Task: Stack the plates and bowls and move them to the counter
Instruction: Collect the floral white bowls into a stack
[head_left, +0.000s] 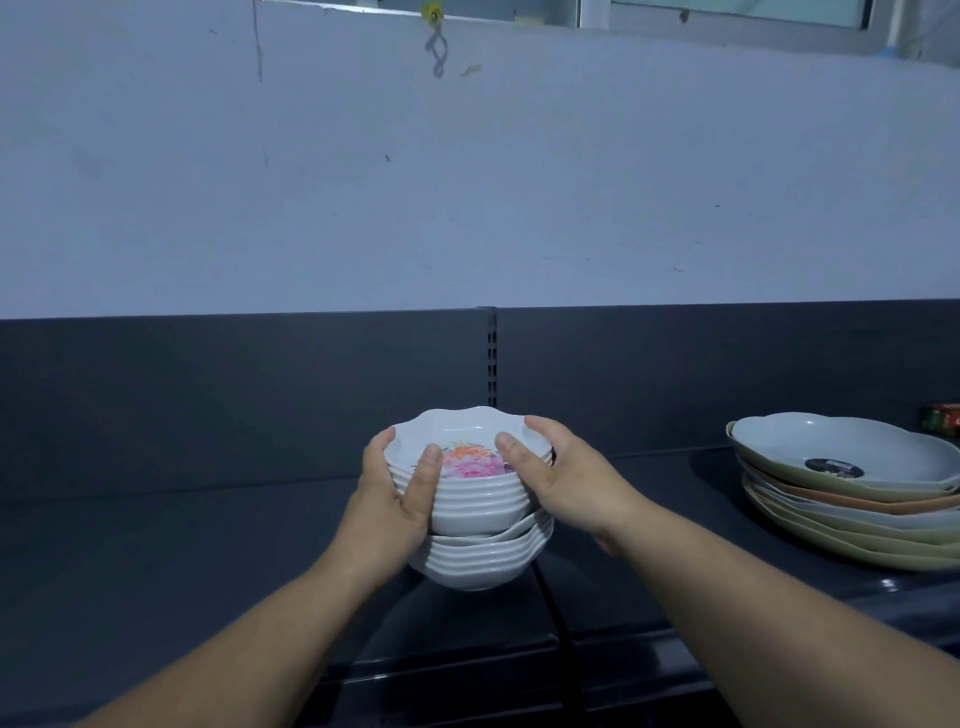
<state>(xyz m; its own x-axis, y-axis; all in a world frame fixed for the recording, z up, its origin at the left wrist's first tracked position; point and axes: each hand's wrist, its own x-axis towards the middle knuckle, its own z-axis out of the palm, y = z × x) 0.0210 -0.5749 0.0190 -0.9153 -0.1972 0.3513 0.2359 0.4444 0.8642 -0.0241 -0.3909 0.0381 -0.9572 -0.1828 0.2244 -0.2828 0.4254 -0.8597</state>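
Observation:
A stack of white scalloped bowls (475, 519) is at the centre, above the dark counter (182, 561). The top bowl has a pink and orange flower print inside. Smaller bowls sit nested on wider bowls below. My left hand (397, 499) grips the stack's left side, thumb over the rim. My right hand (561, 478) grips the right side, thumb inside the top bowl. Whether the stack's base touches the counter, I cannot tell.
A stack of shallow oval plates (852, 499) in white, green and orange rests on the counter at the right. A small red and green box (940, 418) stands behind it. A dark back panel (260, 395) rises behind the counter, with a pale wall above.

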